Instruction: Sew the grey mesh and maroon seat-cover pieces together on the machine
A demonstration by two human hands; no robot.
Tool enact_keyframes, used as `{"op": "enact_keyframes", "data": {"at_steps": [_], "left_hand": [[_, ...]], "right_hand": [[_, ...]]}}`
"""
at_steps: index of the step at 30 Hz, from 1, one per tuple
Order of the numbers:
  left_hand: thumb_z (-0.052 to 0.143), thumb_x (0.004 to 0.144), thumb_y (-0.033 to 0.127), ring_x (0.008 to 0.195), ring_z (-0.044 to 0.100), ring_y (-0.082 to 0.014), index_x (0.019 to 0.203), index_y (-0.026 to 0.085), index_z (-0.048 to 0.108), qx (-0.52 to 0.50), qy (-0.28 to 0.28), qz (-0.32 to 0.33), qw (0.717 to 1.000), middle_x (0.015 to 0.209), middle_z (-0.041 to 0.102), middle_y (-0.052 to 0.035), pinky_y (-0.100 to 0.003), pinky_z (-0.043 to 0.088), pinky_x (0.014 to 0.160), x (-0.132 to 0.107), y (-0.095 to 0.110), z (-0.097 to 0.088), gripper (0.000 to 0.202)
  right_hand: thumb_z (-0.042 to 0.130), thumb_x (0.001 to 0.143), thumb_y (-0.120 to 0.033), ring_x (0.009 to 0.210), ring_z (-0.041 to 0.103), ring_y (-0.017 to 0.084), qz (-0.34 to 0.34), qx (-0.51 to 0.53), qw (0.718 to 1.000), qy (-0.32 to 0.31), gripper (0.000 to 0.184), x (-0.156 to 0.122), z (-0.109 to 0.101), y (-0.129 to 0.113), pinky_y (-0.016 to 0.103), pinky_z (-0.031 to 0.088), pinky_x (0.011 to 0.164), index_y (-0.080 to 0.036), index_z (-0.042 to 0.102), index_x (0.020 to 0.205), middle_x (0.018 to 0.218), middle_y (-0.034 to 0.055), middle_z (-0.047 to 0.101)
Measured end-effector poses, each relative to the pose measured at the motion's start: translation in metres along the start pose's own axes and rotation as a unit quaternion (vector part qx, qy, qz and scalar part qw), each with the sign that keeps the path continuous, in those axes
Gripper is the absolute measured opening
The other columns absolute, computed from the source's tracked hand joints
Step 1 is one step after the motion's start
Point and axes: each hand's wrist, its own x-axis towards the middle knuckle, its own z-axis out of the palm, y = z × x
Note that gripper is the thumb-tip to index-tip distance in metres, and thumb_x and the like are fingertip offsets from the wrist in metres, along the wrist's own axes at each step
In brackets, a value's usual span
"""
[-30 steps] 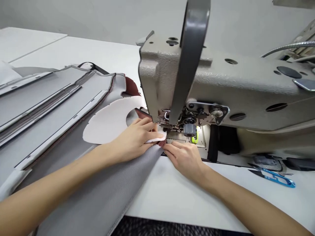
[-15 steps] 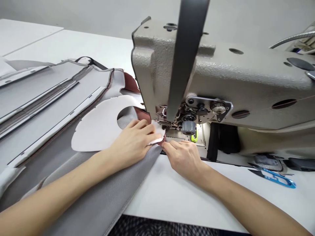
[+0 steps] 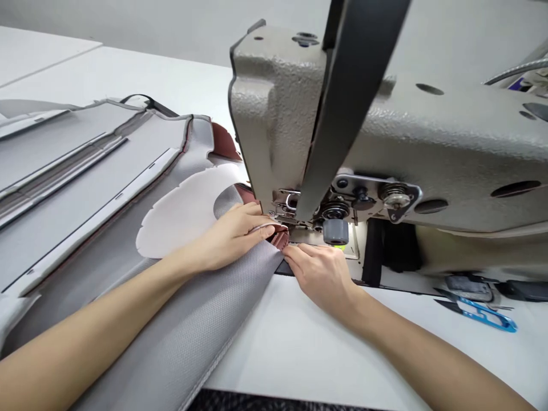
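My left hand (image 3: 233, 235) lies on a grey mesh fabric panel (image 3: 201, 319), its fingers folded over the panel's dark red edge (image 3: 279, 237) just in front of the presser foot (image 3: 286, 220) of a beige industrial sewing machine (image 3: 385, 131). My right hand (image 3: 319, 271) rests on the machine bed at the right of that edge, its fingertips pinching the fabric edge. A white foam-backed flap (image 3: 184, 214) of the same piece lies to the left of my left hand.
More grey upholstery panels (image 3: 77, 171) with stitched strips spread over the white table (image 3: 308, 342) at the left. Blue thread snips (image 3: 486, 314) lie at the right by the machine base. A dark strap (image 3: 342, 108) hangs in front of the machine head.
The white foam tip under my left fingers has been folded out of sight, so the dark red edge now shows at the presser foot. Both hands stay at the needle; the view shifted slightly.
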Motion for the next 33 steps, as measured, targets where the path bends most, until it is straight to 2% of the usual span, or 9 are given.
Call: {"op": "enact_keyframes", "data": {"at_steps": [4,8,11,15,21,24,28,30,33], "left_hand": [[0.042,0.101,0.031,0.094,0.062,-0.0154,0.094,0.019,0.070,-0.046,-0.010,0.031,0.998,0.096,0.070,-0.0004,-0.027,0.044,0.089,0.005,-0.007,-0.006,0.032],[0.044,0.099,0.029,0.098,0.060,-0.0213,0.106,0.023,0.071,0.116,-0.018,0.078,0.990,0.103,0.070,-0.0030,-0.034,0.043,0.087,0.002,-0.003,-0.002,0.028],[0.041,0.099,0.027,0.090,0.059,-0.0236,0.107,0.020,0.069,0.252,0.011,0.133,0.959,0.100,0.070,-0.0066,-0.038,0.041,0.082,-0.002,0.000,0.005,0.030],[0.041,0.099,0.024,0.091,0.060,-0.0238,0.108,0.018,0.068,0.320,0.028,0.171,0.931,0.100,0.070,-0.0078,-0.038,0.040,0.081,-0.003,0.001,0.010,0.030],[0.042,0.099,0.027,0.095,0.061,-0.0224,0.108,0.021,0.069,0.228,-0.003,0.132,0.965,0.103,0.071,-0.0058,-0.037,0.044,0.089,0.001,-0.002,0.002,0.029],[0.042,0.099,0.029,0.096,0.063,-0.0191,0.098,0.018,0.070,0.076,-0.002,0.065,0.995,0.102,0.072,-0.0040,-0.031,0.048,0.088,0.006,-0.008,-0.003,0.030],[0.043,0.100,0.037,0.085,0.065,-0.0145,0.089,0.015,0.069,-0.114,-0.037,0.008,0.993,0.093,0.073,-0.0012,-0.023,0.051,0.076,0.014,-0.017,-0.009,0.036],[0.044,0.100,0.037,0.083,0.065,-0.0142,0.092,0.016,0.070,-0.098,-0.048,0.027,0.994,0.092,0.073,-0.0011,-0.023,0.051,0.075,0.015,-0.017,-0.010,0.035],[0.041,0.100,0.032,0.083,0.064,-0.0162,0.098,0.018,0.071,0.075,-0.029,0.135,0.988,0.092,0.072,-0.0029,-0.027,0.047,0.079,0.012,-0.011,-0.010,0.033]], "right_hand": [[0.051,0.094,-0.009,0.054,0.052,0.008,-0.001,-0.007,1.000,0.020,0.018,0.002,0.000,-0.004,0.026,0.031,0.055,-0.019,0.067,0.093,0.064,-0.0052,0.062],[0.049,0.093,-0.005,0.051,0.047,0.008,-0.018,-0.020,0.998,0.052,0.021,0.003,0.001,-0.007,0.026,0.029,0.054,-0.017,0.066,0.088,0.062,-0.0045,0.059],[0.049,0.092,-0.005,0.051,0.046,0.008,-0.014,-0.016,0.999,0.050,0.021,0.002,0.004,-0.006,0.026,0.029,0.055,-0.018,0.065,0.085,0.060,-0.0045,0.058],[0.049,0.093,-0.007,0.052,0.047,0.009,-0.003,-0.019,0.999,0.036,0.021,0.000,0.008,-0.003,0.025,0.029,0.057,-0.019,0.065,0.086,0.059,-0.0042,0.057],[0.050,0.094,-0.009,0.050,0.045,0.009,0.007,0.002,1.000,0.018,0.019,-0.001,0.008,-0.003,0.026,0.028,0.054,-0.018,0.063,0.084,0.060,-0.0048,0.057],[0.051,0.094,-0.011,0.052,0.048,0.009,0.011,0.011,1.000,-0.005,0.016,0.000,0.007,-0.004,0.025,0.029,0.054,-0.019,0.064,0.090,0.063,-0.0044,0.059],[0.048,0.094,-0.010,0.050,0.047,0.009,-0.002,-0.019,0.999,-0.029,0.016,0.000,0.006,-0.009,0.026,0.027,0.050,-0.017,0.063,0.091,0.061,-0.0037,0.056],[0.047,0.092,-0.007,0.047,0.045,0.009,-0.014,-0.046,0.998,-0.029,0.017,0.001,0.005,-0.012,0.028,0.024,0.048,-0.016,0.061,0.088,0.058,-0.0036,0.054],[0.047,0.090,-0.004,0.047,0.046,0.010,-0.023,-0.077,0.997,-0.006,0.018,0.001,0.004,-0.015,0.029,0.024,0.049,-0.015,0.062,0.091,0.058,-0.0036,0.053]]}}
